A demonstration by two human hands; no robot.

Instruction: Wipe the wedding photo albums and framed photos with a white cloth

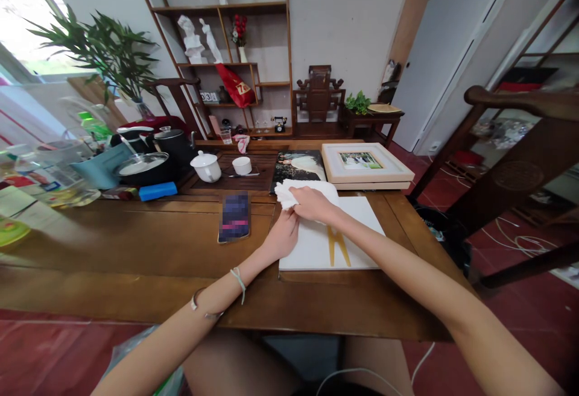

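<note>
My right hand [312, 204] is closed on a crumpled white cloth [330, 191], which lies over the far part of a flat white panel [362, 221]. A yellow two-legged shape [337, 248] shows on the panel, partly behind my right forearm. My left hand [283, 238] is at the panel's left edge, its fingers curled and close against the cloth and my right hand. Whether those fingers grip the panel or the cloth is hidden. Left of my hands, a phone with a blurred screen [234, 217] lies on the table.
Behind the panel are a dark photo album [301, 166] and a light-framed picture [368, 166]. A white lidded cup [206, 167], a small white bowl [242, 166], a blue block [158, 191] and a black pan [142, 167] stand farther left. A dark wooden chair [511, 170] is at right.
</note>
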